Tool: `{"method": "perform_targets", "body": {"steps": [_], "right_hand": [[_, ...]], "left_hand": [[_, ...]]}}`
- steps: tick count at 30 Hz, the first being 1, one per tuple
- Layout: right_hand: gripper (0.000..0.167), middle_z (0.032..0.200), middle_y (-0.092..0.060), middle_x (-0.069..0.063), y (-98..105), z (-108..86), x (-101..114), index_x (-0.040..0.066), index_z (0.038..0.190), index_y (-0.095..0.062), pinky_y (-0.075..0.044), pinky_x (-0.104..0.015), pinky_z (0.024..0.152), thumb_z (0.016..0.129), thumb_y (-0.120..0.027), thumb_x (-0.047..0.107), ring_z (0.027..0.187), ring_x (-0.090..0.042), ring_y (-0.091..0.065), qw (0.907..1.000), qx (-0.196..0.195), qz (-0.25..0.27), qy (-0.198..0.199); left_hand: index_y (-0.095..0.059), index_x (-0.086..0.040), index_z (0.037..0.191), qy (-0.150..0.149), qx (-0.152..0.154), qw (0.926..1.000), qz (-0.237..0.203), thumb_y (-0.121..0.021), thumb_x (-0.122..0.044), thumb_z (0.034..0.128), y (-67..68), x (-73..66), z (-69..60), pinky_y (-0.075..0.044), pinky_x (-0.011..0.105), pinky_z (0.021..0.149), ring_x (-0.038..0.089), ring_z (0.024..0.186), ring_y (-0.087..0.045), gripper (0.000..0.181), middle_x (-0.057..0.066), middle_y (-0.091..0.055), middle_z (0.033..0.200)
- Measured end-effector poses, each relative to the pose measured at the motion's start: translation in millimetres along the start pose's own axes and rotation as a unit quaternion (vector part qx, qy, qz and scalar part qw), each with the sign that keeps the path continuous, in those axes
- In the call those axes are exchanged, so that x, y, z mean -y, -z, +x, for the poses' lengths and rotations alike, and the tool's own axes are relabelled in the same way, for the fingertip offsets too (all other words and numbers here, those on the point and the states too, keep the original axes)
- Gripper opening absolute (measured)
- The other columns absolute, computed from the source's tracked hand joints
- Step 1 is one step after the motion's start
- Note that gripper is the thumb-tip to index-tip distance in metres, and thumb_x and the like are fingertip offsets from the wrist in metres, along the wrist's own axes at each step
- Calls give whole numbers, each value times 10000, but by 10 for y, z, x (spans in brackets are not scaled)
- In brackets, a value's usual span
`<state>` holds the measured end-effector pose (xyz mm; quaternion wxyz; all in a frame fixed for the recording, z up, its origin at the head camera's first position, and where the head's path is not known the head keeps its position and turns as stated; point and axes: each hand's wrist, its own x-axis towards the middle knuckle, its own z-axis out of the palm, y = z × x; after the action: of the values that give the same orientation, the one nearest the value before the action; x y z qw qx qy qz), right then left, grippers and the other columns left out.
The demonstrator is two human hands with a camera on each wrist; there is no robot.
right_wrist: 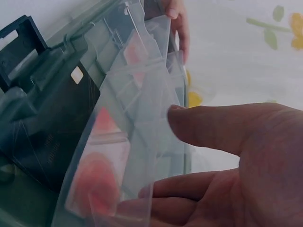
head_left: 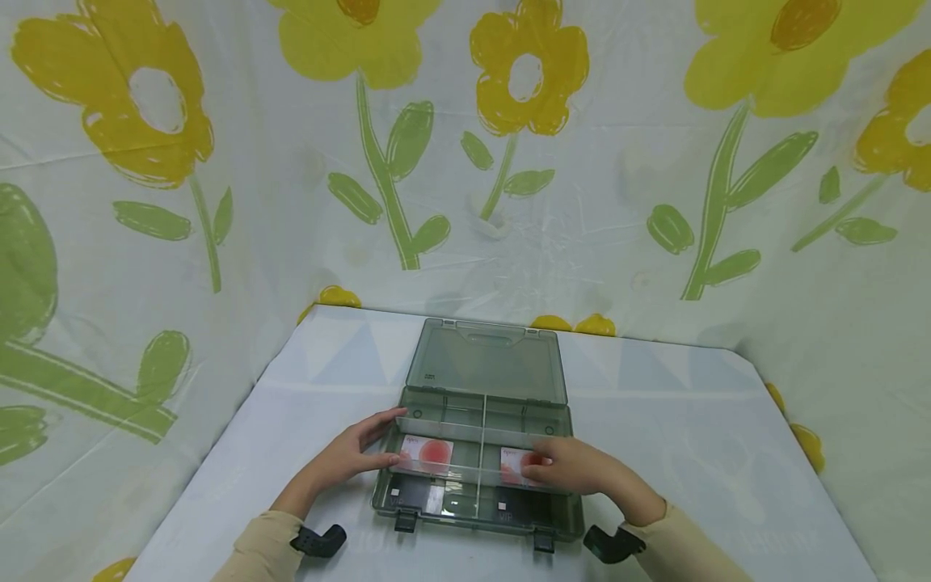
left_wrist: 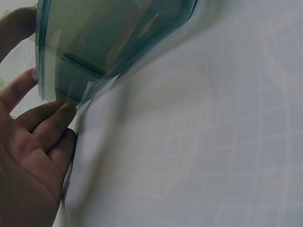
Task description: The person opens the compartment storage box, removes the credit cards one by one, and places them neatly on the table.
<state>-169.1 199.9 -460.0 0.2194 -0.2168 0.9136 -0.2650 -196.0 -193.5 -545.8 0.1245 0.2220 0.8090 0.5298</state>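
A translucent green box (head_left: 502, 530) lies with its lid (head_left: 487, 364) folded back. My left hand (head_left: 356, 449) is at its left side, thumb and fingers spread along the edge; in the left wrist view, fingertips of that hand (left_wrist: 33, 151) touch the box wall (left_wrist: 113, 38). Over the right middle compartment, my right hand (head_left: 582, 466) reaches in beside a red-and-white card (head_left: 511, 465). The right wrist view shows this hand (right_wrist: 232, 156) with thumb apart from the fingers, whose tips are near the card (right_wrist: 102, 175) and partly behind clear plastic. Another such card (head_left: 422, 454) lies in the left middle compartment.
Dark cards (head_left: 524, 507) lie in the front compartments, left and right. Two black latches (head_left: 544, 541) stick out at the box's front. The box stands on a pale table (head_left: 691, 469), with flower-printed cloth (head_left: 582, 210) hanging behind and at the sides.
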Motion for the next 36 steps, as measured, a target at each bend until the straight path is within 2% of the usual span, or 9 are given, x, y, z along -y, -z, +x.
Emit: {"method": "perform_targets", "body": {"steps": [4,8,11,15,18,22,29,32,36], "right_hand": [[221,932,-670,1,-23,24,18,101,1020,-691,-537,-445,698,1002,-653,318,804,-172,-568,10000,-10,77,43],[205,886,-654,-8,-59,47,33,87,1011,-694,-517,-430,679,1004,-650,287,789,-176,-552,9998,-35,147,94],[247,914,-669,-38,-79,62,42,39,1071,-718,-540,-466,726,1005,-643,264,818,-195,-558,9998,-47,202,77],[339,1118,-710,-123,-76,58,57,-27,1212,-704,-546,-604,912,1011,-625,235,996,-281,-634,9994,-83,340,39],[366,1217,-689,-193,-62,37,63,-66,1272,-664,-510,-640,978,1022,-603,194,1134,-368,-638,9989,-143,435,-40],[371,1258,-673,-217,-49,16,48,-71,1316,-635,-510,-634,986,1025,-595,156,1182,-402,-628,9982,-261,482,-257],[352,1249,-674,-217,-46,5,3,-76,1303,-638,-546,-604,949,1009,-603,114,1152,-392,-644,9954,-339,708,-541],[366,1266,-661,-230,-48,8,-15,-93,1315,-622,-543,-606,952,999,-593,91,1161,-395,-638,9947,-300,803,-559],[409,1316,-628,-255,-40,5,-31,-117,1355,-574,-542,-597,963,985,-573,58,1181,-395,-631,9907,-128,1182,-663]], "left_hand": [[-422,-130,1550,-4,-3,10000,-7,-776,-230,921,-2,9,1,-263,510,1200,395,1494,-299,729,127,-379,1607],[-423,-128,1550,11,-11,10000,25,-777,-232,920,-9,6,2,-266,513,1201,394,1491,-306,729,125,-386,1604],[-426,-128,1549,26,-16,10000,31,-778,-234,919,-14,-2,4,-268,520,1202,395,1491,-308,729,125,-389,1602],[-427,-131,1549,43,-19,10000,39,-779,-240,918,-17,-6,4,-268,522,1203,392,1492,-306,731,122,-387,1604],[-423,-127,1550,37,-19,10000,49,-776,-238,921,-16,-5,0,-265,519,1204,392,1494,-302,730,125,-384,1605],[-423,-129,1551,37,-19,10000,20,-773,-239,923,-13,-7,-5,-259,522,1205,394,1496,-295,727,124,-379,1608],[-418,-126,1554,11,-11,10000,52,-770,-245,926,-11,-6,-6,-261,524,1202,395,1495,-297,729,126,-378,1608],[-415,-126,1555,-15,-5,10000,41,-768,-243,927,-11,-6,-9,-261,525,1201,395,1496,-296,729,126,-377,1609],[-414,-121,1555,-36,1,10000,8,-766,-237,929,-10,-6,-14,-261,531,1199,400,1495,-294,728,131,-375,1609]]}}
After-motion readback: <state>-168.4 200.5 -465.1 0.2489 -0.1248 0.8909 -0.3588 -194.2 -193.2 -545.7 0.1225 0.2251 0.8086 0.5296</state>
